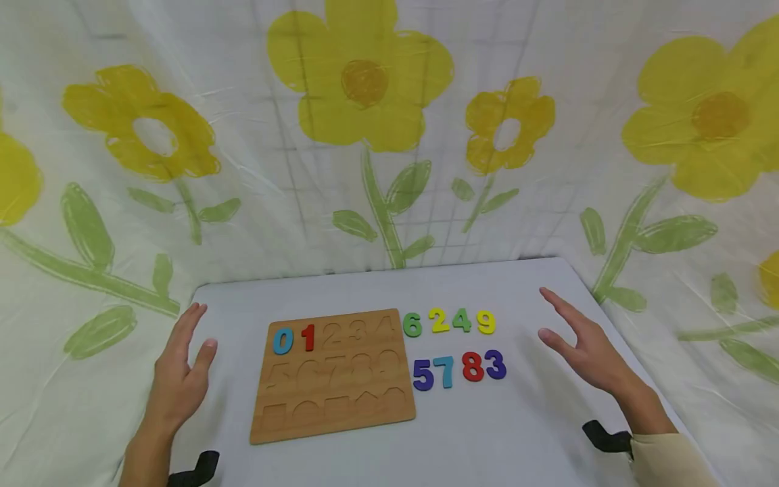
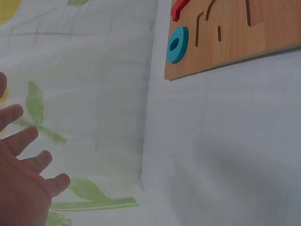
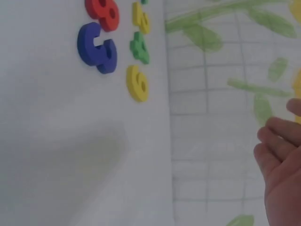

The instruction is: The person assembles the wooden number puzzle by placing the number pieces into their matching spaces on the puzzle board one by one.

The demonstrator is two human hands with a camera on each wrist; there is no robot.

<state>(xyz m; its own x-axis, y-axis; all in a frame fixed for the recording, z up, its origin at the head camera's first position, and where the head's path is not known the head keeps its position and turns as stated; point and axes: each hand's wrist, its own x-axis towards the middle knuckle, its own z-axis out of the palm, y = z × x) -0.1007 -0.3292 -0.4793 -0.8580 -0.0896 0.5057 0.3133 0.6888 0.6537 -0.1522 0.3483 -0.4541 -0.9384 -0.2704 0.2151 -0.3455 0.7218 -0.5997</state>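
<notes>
My left hand (image 1: 179, 379) is raised at the left of the wooden number board (image 1: 335, 409), fingers extended, holding nothing. On the right my right hand (image 1: 593, 348) hovers over the table with straight fingers, also holding nothing. In the board's top row sit a blue 0 (image 1: 282, 341) and a red 1 (image 1: 308, 337); the other recesses show bare wood. Right of the board lie two rows of loose numbers: green 6 (image 1: 412, 325), yellow 2 (image 1: 439, 320), green 4 (image 1: 462, 320), yellow 9 (image 1: 485, 322), then purple 5 (image 1: 422, 375), blue 7 (image 1: 444, 372), red 8 (image 1: 473, 366), purple 3 (image 1: 496, 364).
The white table (image 1: 487, 439) carries the board and numbers. Behind and beside it hangs a white curtain (image 1: 255, 203) with yellow flowers. Black straps with mounts (image 1: 197, 470) show near both wrists.
</notes>
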